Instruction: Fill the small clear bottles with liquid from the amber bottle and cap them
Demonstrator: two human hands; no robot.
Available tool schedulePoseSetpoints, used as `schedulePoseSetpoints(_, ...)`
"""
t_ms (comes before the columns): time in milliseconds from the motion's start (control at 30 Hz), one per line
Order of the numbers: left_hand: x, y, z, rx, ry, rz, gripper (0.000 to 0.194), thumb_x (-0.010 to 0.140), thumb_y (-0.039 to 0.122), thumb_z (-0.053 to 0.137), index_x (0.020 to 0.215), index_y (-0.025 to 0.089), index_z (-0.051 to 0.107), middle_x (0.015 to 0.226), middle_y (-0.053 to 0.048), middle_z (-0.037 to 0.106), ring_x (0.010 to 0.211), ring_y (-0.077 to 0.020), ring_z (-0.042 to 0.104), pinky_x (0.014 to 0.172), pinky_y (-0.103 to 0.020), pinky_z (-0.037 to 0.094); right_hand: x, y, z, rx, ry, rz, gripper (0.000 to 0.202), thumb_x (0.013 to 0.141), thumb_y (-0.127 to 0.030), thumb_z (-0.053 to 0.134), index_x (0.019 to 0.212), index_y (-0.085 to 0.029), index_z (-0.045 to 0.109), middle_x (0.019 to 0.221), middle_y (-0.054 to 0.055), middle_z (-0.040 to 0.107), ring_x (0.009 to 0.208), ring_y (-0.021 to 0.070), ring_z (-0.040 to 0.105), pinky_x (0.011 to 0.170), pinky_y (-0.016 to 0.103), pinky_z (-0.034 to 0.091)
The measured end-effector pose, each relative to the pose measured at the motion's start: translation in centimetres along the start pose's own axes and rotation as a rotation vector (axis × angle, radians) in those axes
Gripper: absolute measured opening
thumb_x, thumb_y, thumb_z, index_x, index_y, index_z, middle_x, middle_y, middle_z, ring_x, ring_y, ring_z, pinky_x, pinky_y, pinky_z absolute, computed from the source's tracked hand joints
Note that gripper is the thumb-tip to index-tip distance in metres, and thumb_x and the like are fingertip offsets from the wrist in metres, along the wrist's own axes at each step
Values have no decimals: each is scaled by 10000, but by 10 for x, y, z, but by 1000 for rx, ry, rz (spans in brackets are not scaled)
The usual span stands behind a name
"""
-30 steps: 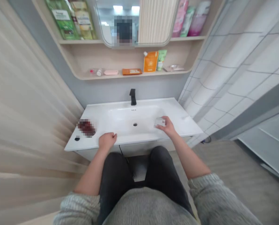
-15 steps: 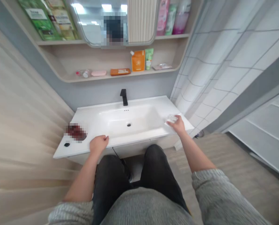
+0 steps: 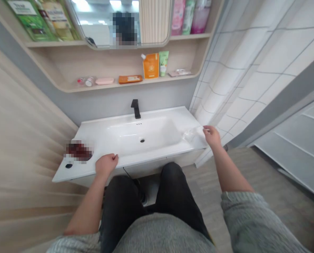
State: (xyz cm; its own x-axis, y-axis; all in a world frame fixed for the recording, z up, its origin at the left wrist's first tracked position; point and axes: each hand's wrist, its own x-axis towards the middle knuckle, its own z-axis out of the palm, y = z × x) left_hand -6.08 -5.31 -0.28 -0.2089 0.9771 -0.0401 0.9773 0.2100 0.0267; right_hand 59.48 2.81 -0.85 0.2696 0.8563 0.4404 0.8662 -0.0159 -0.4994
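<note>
At the right end of the white sink counter (image 3: 99, 138), my right hand (image 3: 211, 136) pinches the corner of a thin, see-through plastic bag (image 3: 194, 136). The bag lies partly spread over the counter between the basin and my fingers. My left hand (image 3: 106, 164) rests as a loose fist on the front edge of the counter, left of the basin, with no object showing in it. A dark red item (image 3: 79, 150), blurred out, sits on the left end, and a small black round piece (image 3: 69, 166) lies in front of it.
A black faucet (image 3: 136, 109) stands behind the basin. Above, a shelf (image 3: 59, 84) carries an orange pouch (image 3: 151, 66), a green tube (image 3: 163, 64) and several small items, below a mirror (image 3: 99, 28). Curtains hang at the left (image 3: 22, 140) and the right (image 3: 225, 77).
My right hand has moved right, toward the counter's end, and the crumpled plastic bag has spread out flatter. My left hand stays on the front edge. The view has shifted slightly.
</note>
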Motion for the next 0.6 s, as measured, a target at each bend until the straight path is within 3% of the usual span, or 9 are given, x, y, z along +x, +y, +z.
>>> schedulePoseSetpoints(133,0,0,0,-3,-4,-9,554,1038,603,386,834,272,780,934,-111,805,913,-307,738,715,-345,451,34,4,-10,-129,-251,-184,591,847,-187,600,1424,-181,727,1454,176,699,1010,295,767,1016,470,618)
schedulePoseSetpoints(267,0,0,0,-6,-10,-3,554,1040,593,374,831,270,773,945,-111,807,923,-311,736,703,-343,433,57,1,-6,-292,-455,-318,643,817,-154,650,1453,-197,729,1433,165,735,1214,332,728,1117,475,575)
schedulePoseSetpoints(467,0,-1,2,-6,2,11,559,1037,592,366,819,268,766,924,-112,802,894,-309,730,682,-349,408,68,6,5,-394,-495,-253,433,873,-211,715,1292,-235,822,1355,156,783,1170,338,739,1045,481,589)
schedulePoseSetpoints(600,1,-2,3,-6,-5,2,564,1037,587,364,818,267,773,933,-118,803,901,-319,729,681,-358,416,68,3,-5,-341,-418,-210,295,897,-233,751,1177,-239,846,1345,151,779,1126,335,729,990,467,586)
